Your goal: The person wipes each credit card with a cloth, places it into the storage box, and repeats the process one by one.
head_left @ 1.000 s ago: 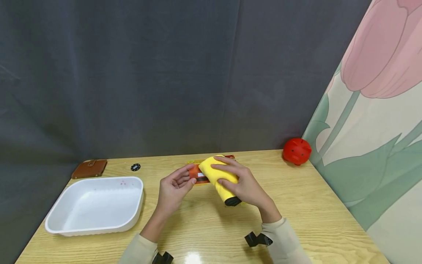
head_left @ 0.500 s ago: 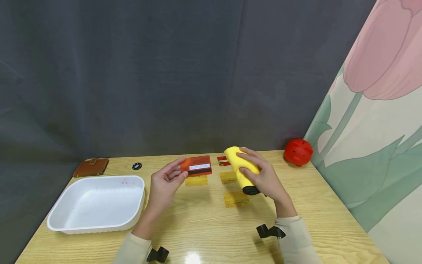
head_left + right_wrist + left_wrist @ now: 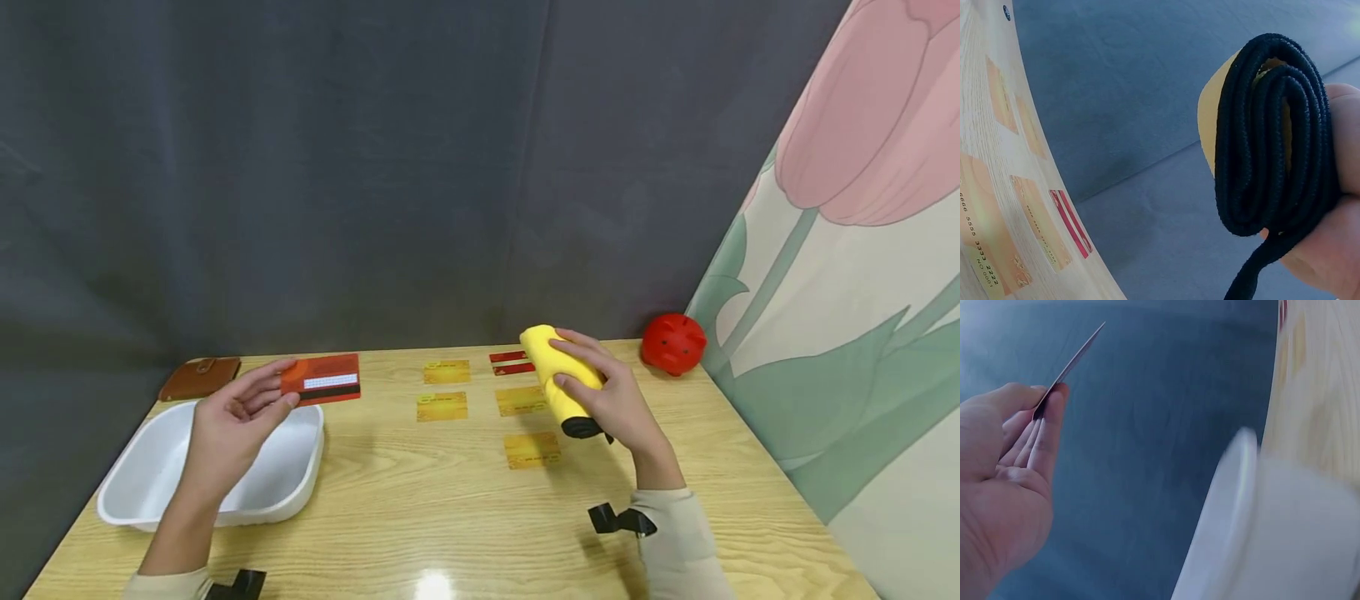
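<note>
My left hand (image 3: 234, 429) pinches an orange-red bank card (image 3: 322, 377) by its left edge, thumb in front and fingers behind. The card's face with a white strip and a black stripe points toward me, above the right part of a white plastic basin (image 3: 313, 475). Edge-on, the same card (image 3: 1072, 362) looks like a thin line in the left wrist view. My right hand (image 3: 618, 404) grips a rolled yellow cloth (image 3: 558, 375) with a black edge, held above the table. Its layered black end (image 3: 1266, 137) and a dangling strap show in the right wrist view.
Several gold cards (image 3: 442, 406) lie on the wooden table (image 3: 390, 500), with a red card (image 3: 510, 363) at the back. A brown wallet (image 3: 197, 379) lies behind the basin. A red piggy bank (image 3: 673, 343) stands at the back right. A dark chip (image 3: 1007, 12) shows in the right wrist view.
My left hand has carried the orange-red card left, from beside the cloth to over the basin. The right hand has moved right with the cloth, uncovering the cards on the table.
</note>
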The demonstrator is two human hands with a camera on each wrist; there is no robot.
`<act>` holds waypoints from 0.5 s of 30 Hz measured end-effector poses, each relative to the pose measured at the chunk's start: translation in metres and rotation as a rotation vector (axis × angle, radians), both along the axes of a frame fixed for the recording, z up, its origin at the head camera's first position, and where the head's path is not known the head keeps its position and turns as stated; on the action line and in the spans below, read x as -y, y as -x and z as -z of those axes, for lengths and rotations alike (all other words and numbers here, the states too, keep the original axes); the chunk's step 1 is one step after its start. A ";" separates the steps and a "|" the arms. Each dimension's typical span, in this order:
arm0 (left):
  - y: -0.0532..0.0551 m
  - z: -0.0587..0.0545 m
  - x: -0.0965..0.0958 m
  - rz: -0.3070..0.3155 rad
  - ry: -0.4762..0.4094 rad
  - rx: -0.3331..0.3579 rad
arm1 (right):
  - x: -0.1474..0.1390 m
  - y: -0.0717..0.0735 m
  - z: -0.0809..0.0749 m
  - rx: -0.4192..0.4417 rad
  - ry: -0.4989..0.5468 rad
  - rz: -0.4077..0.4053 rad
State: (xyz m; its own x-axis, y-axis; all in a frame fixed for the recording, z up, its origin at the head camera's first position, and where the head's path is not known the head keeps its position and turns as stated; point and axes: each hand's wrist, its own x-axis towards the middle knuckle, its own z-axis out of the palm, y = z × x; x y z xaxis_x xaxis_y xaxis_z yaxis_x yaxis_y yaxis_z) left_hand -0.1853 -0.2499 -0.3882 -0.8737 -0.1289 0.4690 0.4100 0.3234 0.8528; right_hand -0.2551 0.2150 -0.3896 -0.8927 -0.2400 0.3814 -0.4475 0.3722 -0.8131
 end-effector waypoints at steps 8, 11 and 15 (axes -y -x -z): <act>-0.011 0.022 0.062 0.002 0.069 0.099 | -0.003 0.000 0.001 0.002 -0.008 0.011; -0.010 0.033 0.078 0.015 0.103 0.140 | -0.004 0.001 0.001 -0.003 -0.011 0.013; -0.007 0.043 0.094 0.057 0.146 0.201 | -0.004 0.002 0.001 -0.006 -0.007 0.005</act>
